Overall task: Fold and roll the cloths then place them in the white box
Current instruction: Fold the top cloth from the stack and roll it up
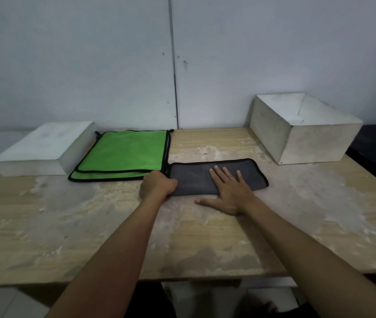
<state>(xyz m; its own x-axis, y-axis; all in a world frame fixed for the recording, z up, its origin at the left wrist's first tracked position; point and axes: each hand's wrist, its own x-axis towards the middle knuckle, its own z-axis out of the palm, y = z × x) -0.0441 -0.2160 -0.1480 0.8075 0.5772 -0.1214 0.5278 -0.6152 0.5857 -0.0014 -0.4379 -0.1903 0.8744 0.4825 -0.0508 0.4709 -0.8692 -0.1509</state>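
A grey cloth (249, 173) with black edging lies folded into a long strip in the middle of the wooden table (113, 226). My left hand (158, 185) grips its left end, fingers curled round it. My right hand (228, 191) presses flat on the strip with straight, spread fingers, thumb on the table. To the left lies a stack of green cloths (122, 154) with black edging, spread flat. The open white box (304, 129) stands at the back right and looks empty.
A closed white block or box (42, 148) sits at the back left, touching the green cloths. A grey wall rises right behind the table. The table's front edge is near me, and its right edge runs past the open box.
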